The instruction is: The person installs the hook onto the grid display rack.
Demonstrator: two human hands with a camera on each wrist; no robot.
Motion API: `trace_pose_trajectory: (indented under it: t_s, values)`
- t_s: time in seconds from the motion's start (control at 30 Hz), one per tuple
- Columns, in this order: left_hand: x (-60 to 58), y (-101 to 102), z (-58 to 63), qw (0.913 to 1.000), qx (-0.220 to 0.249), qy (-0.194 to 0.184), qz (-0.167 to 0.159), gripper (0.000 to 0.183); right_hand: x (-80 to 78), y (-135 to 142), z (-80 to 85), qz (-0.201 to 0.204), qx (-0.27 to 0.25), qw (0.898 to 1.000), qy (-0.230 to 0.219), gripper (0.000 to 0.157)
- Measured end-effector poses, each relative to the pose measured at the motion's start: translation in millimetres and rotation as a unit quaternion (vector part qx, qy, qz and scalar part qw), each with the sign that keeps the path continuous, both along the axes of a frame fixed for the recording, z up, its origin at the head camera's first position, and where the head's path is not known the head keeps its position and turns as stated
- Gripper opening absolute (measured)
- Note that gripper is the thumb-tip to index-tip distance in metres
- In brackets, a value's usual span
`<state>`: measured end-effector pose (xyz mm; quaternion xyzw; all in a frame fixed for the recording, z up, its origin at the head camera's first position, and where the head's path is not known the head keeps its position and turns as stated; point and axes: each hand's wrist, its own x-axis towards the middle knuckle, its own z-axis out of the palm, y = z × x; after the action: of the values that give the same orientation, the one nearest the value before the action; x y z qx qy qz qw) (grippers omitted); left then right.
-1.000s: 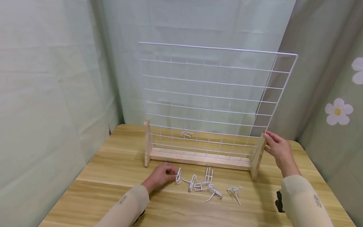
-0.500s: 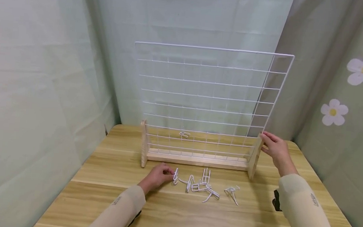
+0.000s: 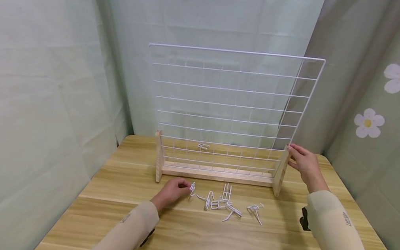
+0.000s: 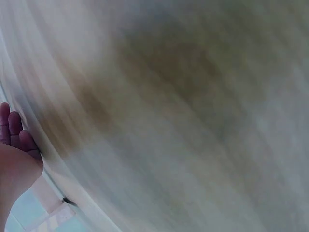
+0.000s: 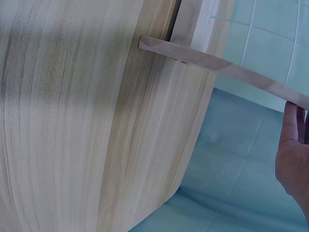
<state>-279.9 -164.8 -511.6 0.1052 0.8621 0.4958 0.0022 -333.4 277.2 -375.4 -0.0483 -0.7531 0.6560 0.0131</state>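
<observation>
A white wire grid rack stands upright on the table, held in a wooden base with two side posts. My right hand grips the top of the right wooden post, its fingertips right at the grid's edge wire. In the right wrist view, the fingers lie against that post. My left hand pinches a small white wire hook between thumb and fingertips, close over the table in front of the rack. In the left wrist view the hand is partly cut off and the hook is out of sight.
Several white wire hooks lie in a loose group before the rack, with one hook apart to the right. Another white wire piece shows behind the grid. Curtains close in the wooden table at back and sides.
The hook in my left hand has turned and come up slightly, with the hand shifting a little left. My right hand keeps its place on the post. The head view has shifted slightly.
</observation>
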Motion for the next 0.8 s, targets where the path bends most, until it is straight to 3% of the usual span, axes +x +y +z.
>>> trace_pose_trajectory:
  t_s: [0.17, 0.5, 0.67, 0.8]
  values:
    - [1.8, 0.7, 1.8, 0.9999, -0.001, 0.014, 0.002, 0.008, 0.6, 1.0, -0.3, 0.001, -0.014, 1.0, 0.012, 0.063]
    - [0.0, 5.3, 7.2, 0.9984, 0.003, 0.028, 0.049, 0.006, 0.1, 2.9, -1.0, 0.003, -0.036, 0.999, 0.018, 0.041]
    - [-1.4, 5.7, 8.9, 0.9966, 0.014, 0.059, 0.055, 0.008, -0.2, 2.2, -1.4, 0.002, -0.024, 1.0, 0.013, 0.049]
    - [-1.8, 5.9, 10.8, 0.9955, 0.016, 0.06, 0.072, 0.009, 0.2, 1.4, -1.5, -0.002, -0.012, 1.0, 0.007, 0.056]
